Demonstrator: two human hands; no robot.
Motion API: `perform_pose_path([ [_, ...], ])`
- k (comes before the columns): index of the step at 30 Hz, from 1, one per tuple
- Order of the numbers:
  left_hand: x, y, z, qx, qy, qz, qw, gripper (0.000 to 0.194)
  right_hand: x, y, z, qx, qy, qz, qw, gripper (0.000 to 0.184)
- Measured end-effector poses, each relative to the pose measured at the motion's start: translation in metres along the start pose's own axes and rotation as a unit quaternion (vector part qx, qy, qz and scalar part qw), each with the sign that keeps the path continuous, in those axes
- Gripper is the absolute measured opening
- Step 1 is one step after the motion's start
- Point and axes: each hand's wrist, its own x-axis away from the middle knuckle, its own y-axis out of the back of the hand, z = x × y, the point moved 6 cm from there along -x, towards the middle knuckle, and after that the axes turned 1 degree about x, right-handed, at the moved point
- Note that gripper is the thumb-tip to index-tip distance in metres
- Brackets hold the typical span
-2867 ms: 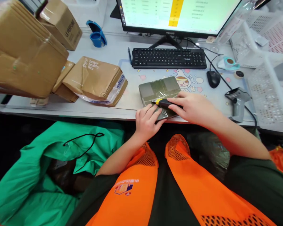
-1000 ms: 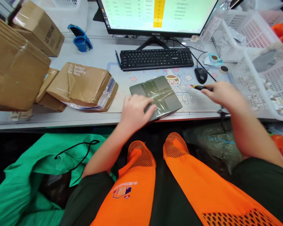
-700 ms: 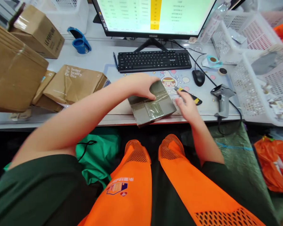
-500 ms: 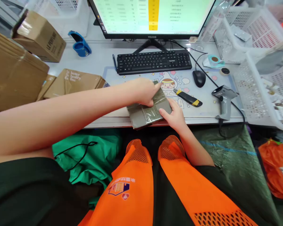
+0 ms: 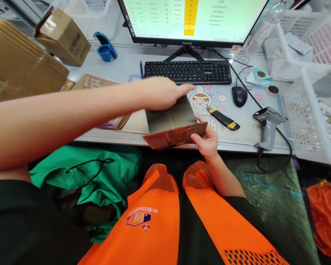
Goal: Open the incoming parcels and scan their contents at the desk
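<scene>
A small grey cardboard box (image 5: 169,118) is tilted at the front edge of the desk, with a reddish-brown strip or flap (image 5: 175,136) along its near side. My left hand (image 5: 165,94) reaches across from the left and lies over the box's far part; the index finger points right, and the other fingers are mostly hidden. At the near right corner my right hand (image 5: 207,140) grips the box between thumb and fingers. A black and yellow utility knife (image 5: 223,118) lies on the desk mat (image 5: 245,129), right of the box, touched by neither hand.
Behind the box stand a keyboard (image 5: 187,71) and a monitor (image 5: 193,22). To the right are a mouse (image 5: 239,96), a barcode scanner (image 5: 268,127), tape rolls (image 5: 272,90) and white baskets (image 5: 303,117). Brown cartons (image 5: 68,38) and a blue holder (image 5: 107,51) stand left.
The box has tipped, so its taped face no longer shows and a reddish-brown near side does. My left hand has shifted up and left over it; my right hand still holds the corner.
</scene>
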Motion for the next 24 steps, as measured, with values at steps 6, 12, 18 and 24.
perform_pose_path([
  [6, -0.017, 0.000, 0.053, 0.074, 0.076, -0.167, 0.980, 0.057, 0.026, 0.011, 0.009, 0.000, 0.055, 0.144, 0.988, 0.038],
  [12, -0.033, -0.037, 0.068, 0.175, 0.126, -0.212, 0.953, 0.050, 0.026, 0.030, 0.018, 0.059, 0.083, 0.285, 0.953, 0.033],
  [18, 0.072, -0.064, -0.015, 0.188, -0.208, -0.115, 0.953, 0.029, -0.031, 0.013, 0.054, 0.185, 0.055, 0.295, 0.936, 0.023],
  [24, 0.090, -0.092, -0.033, 0.157, -0.245, -0.141, 0.946, 0.050, -0.024, -0.008, 0.043, 0.233, 0.063, 0.356, 0.903, 0.054],
])
